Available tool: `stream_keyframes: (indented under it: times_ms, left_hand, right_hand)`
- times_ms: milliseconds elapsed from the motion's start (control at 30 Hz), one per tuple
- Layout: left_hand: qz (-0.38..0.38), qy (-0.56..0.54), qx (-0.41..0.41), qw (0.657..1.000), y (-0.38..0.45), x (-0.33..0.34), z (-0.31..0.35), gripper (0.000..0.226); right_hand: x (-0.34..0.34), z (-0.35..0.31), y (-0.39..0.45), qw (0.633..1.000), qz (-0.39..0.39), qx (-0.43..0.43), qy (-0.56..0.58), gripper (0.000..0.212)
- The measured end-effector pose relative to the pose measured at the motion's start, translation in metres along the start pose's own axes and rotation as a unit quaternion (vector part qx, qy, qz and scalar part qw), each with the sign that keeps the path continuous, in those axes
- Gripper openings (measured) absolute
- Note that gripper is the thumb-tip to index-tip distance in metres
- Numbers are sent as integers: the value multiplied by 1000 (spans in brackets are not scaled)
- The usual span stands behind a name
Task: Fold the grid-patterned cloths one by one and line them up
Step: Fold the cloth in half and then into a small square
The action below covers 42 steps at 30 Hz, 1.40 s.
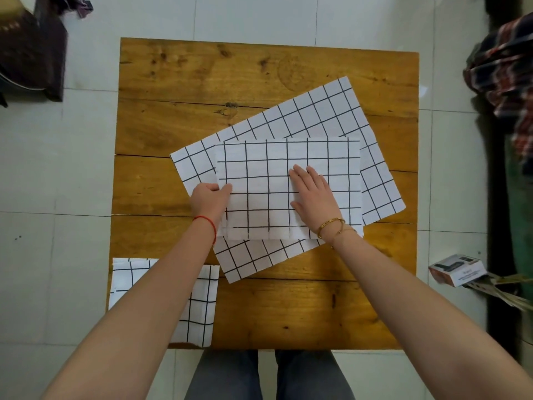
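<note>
Half-folded grid-patterned cloth (288,180) lying mid-table on a wooden table (202,76), squarely atop a larger unfolded grid cloth (317,111) set askew; one finished folded cloth (199,310) parked at the near-left corner. Left hand (209,199) pinching the working cloth's left edge, thumb on top; right hand (313,197) flat and open, pressing the centre. Probably light, limp, thin and apt to slide on the layer beneath: best taken at edge or corners, pinned flat while creasing.
</note>
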<state>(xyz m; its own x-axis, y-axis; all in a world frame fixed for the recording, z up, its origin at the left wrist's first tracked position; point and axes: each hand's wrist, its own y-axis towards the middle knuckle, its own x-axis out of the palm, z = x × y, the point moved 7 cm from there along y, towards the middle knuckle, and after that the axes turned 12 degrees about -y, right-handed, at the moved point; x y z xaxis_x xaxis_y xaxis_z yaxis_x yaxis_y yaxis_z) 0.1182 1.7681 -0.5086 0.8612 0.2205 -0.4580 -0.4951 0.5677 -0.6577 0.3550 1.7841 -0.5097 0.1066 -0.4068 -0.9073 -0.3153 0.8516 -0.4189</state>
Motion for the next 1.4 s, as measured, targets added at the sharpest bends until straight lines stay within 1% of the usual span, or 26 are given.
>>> stream_keyframes:
  times_ms: [33,100,200,300,367,400,500,567,700,767,833,933,967,1033,1067,1133,1167,1233,1300,1333,1367,1400]
  left_hand:
    - [-6,-10,-12,1000,0,0,-1,20]
    - [-19,-28,-25,999,2,0,-3,17]
    - [-29,-23,-19,999,0,-2,1,38]
    - [-40,-23,-5,999,-1,-8,6,54]
    - [-69,-48,7,996,-4,-9,11,61]
    - [-91,-71,10,993,-2,-9,11,60]
    - [-142,-89,52,984,-18,-19,29,30]
    - [-163,-85,89,979,-25,-27,38,21]
    - [-200,-86,131,967,-40,-40,53,27]
    - [-215,-65,170,960,-48,-41,60,31]
    - [-229,-38,201,952,-58,-36,68,34]
    - [-240,-10,223,945,-67,-20,72,46]
    - [-243,2,239,940,-73,-13,75,48]
    - [-241,28,267,932,-81,4,78,51]
    - [-240,35,278,929,-84,13,78,50]
    - [-242,38,291,925,-90,31,76,51]
    - [-246,37,289,924,-91,39,74,53]
    - [-259,26,274,926,-92,56,67,54]
    - [-279,14,255,926,-95,72,60,53]
    - [-290,11,248,924,-96,79,56,52]
    - [-301,12,244,922,-96,85,51,51]
    - [-307,18,242,920,-97,90,48,49]
  right_hand:
    - [0,0,0,1000,0,0,3,71]
    - [-1,0,0,1000,1,-1,5,71]
    - [-1,-1,-1,1000,4,-1,1,71]
    - [-2,-4,-2,1000,9,0,-1,71]
    - [-3,-7,-2,1000,8,-1,-3,71]
    - [-3,-9,-3,1000,9,-2,-5,71]
    - [-6,-20,-2,1000,15,-8,-7,72]
    - [-6,-30,-1,1000,13,-16,-4,73]
    - [-5,-52,3,999,12,-29,-3,74]
    - [-4,-63,6,999,13,-33,-4,75]
    - [-3,-72,8,999,13,-37,-6,75]
    - [-3,-78,8,999,21,-36,-4,75]
    - [-3,-78,8,999,22,-34,-1,74]
    - [-3,-74,9,999,30,-29,18,64]
    - [-6,-70,8,999,40,-25,25,58]
    - [-12,-57,2,996,78,-6,47,56]
    - [-17,-45,-3,991,105,21,86,52]
    - [-24,-16,-15,964,143,100,200,36]
    - [-24,9,-25,919,135,183,323,23]
    - [-21,19,-27,891,125,215,379,26]
    - [-18,27,-28,871,119,242,412,34]
    - [-15,34,-30,859,110,261,426,41]
